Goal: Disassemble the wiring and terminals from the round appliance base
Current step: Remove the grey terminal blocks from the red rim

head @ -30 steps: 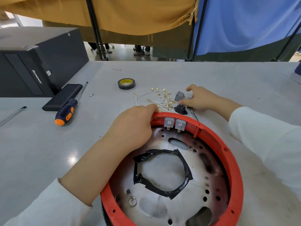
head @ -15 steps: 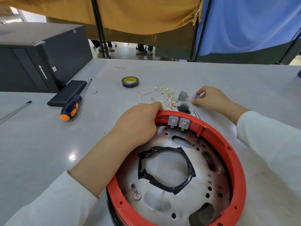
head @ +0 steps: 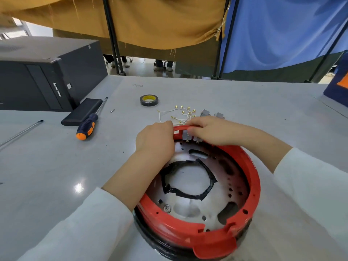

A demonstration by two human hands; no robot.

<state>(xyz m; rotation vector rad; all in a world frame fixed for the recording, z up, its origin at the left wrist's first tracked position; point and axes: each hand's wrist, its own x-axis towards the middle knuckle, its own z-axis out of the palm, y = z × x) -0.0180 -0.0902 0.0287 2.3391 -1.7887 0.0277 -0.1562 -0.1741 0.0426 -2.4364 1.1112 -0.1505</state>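
Left grip: left hand (head: 155, 140) curls over the far rim of the round base (head: 254, 187), fingers wrapped on the red edge, just left of the grey switch blocks (head: 190, 137).
Right grip: right hand (head: 209, 131) reaches across the same far rim, fingers bent down onto the grey switch blocks; whether it pinches them or only presses, cannot tell.
Round base: centre to lower right of the frame, lying on the grey table (head: 56, 166); red ring around a perforated metal plate (head: 188, 210), with a torn black gasket ring (head: 188, 178) in the middle.
Loose wiring: white wires with brass terminals (head: 180, 113) lie on the table just beyond the hands, above centre.
Removed parts: two small grey blocks (head: 211, 114) sit just right of the wires.
Tape: black roll with yellow core (head: 149, 100), above centre.
Tools: screwdriver with blue and orange handle (head: 88, 128), left of centre, beside a flat black slab (head: 82, 112).
Background: black computer case (head: 47, 72), upper left.
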